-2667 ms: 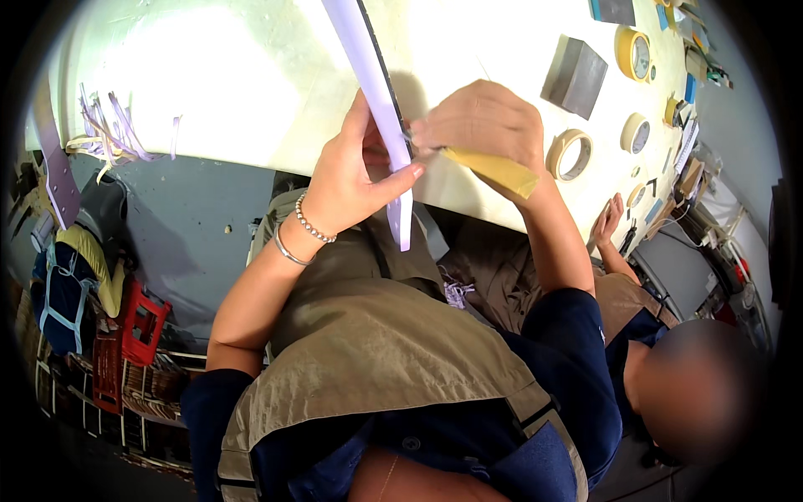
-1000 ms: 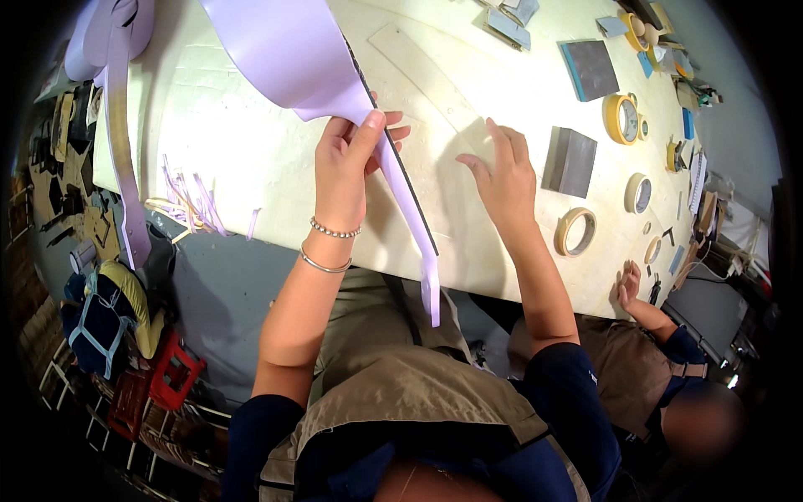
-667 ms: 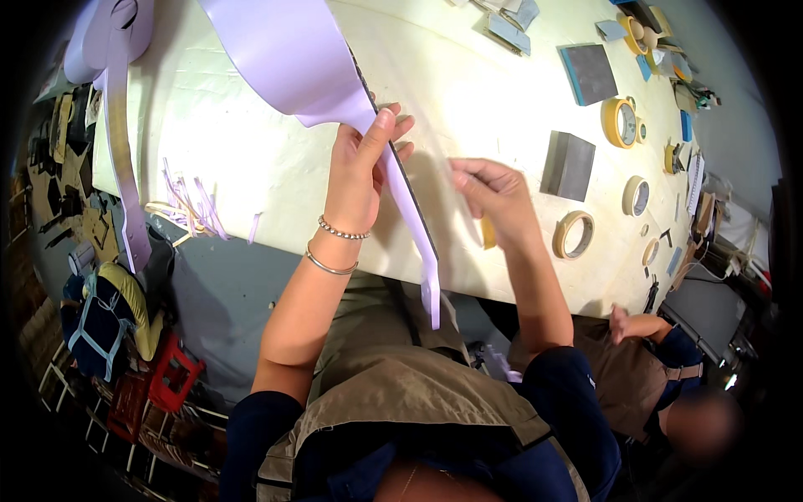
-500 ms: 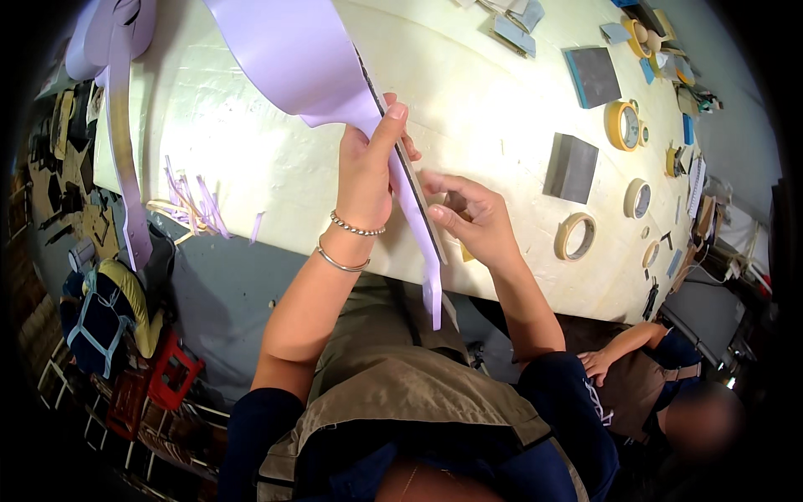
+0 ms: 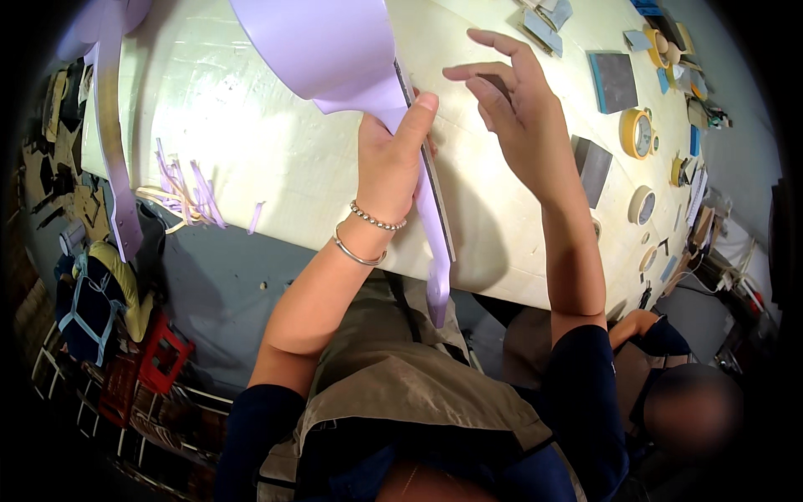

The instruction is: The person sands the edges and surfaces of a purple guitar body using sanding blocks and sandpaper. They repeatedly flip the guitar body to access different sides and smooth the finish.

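Note:
A wide lilac leather-like strap point(image 5: 335, 50) curves over the table and tapers to a narrow tail past the table's front edge. My left hand point(image 5: 393, 155) is closed round its narrower part, the thumb along the dark-lined edge and the fingers partly hidden behind. Apart from the strap, on its right, my right hand point(image 5: 527, 117) is raised, two fingers stretched out and the thumb bent in. A small dark piece seems to sit between thumb and fingers; its kind cannot be made out. The other fingers are hidden.
Another lilac strap point(image 5: 113, 142) hangs over the table's left edge near lilac and cream offcuts point(image 5: 188, 197). To the right lie a grey block point(image 5: 594, 171), a blue-edged grey block point(image 5: 615, 82) and tape rolls point(image 5: 642, 206). A co-worker's arm point(image 5: 636, 325) is at lower right.
My right hand has moved from beside the strap's edge up and to the right, its fingers spreading. My left hand keeps its grip. The view has shifted slightly.

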A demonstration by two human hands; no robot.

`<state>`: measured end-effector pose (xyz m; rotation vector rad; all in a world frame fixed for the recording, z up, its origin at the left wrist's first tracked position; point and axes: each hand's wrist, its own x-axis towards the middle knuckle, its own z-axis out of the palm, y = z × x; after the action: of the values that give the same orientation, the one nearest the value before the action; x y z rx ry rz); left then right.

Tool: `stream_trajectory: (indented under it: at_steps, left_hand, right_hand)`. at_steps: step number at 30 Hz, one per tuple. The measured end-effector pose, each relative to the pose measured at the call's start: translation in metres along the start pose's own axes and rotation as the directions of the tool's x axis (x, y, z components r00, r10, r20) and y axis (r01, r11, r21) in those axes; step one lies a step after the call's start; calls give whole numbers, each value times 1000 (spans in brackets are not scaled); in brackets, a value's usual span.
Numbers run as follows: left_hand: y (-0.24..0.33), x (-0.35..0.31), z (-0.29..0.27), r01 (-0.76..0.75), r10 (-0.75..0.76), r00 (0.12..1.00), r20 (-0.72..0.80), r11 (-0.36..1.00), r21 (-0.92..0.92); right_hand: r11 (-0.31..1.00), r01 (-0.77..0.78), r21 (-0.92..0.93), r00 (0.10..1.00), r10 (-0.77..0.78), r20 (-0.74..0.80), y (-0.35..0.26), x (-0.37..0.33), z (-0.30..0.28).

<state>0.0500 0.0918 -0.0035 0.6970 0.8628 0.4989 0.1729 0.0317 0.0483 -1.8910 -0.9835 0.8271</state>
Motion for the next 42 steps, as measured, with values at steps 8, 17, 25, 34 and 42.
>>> stream_trajectory:
  at_steps: [8, 17, 25, 34, 42]
  left_hand:
    - [-2, 2, -1, -5, 6, 998, 58, 1000, -22]
    - [0, 1, -1, 1, -1, 1000, 26, 1000, 13]
    - [-3, 2, 0, -20, 20, 1000, 15, 1000, -3]
    - [-4, 3, -5, -20, 18, 998, 65, 1000, 21]
    - [-6, 4, -5, -21, 21, 997, 70, 1000, -2]
  right_hand:
    - [-533, -309, 788, 848, 220, 481, 65, 8, -19]
    - [-426, -168, 889, 943, 194, 271, 47, 8, -36]
    - [684, -247, 686, 965, 108, 240, 8, 4, -23]
    - [833, 247, -495, 968, -239, 80, -10, 11, 2]
    - [564, 447, -694, 853, -502, 141, -8, 25, 13]
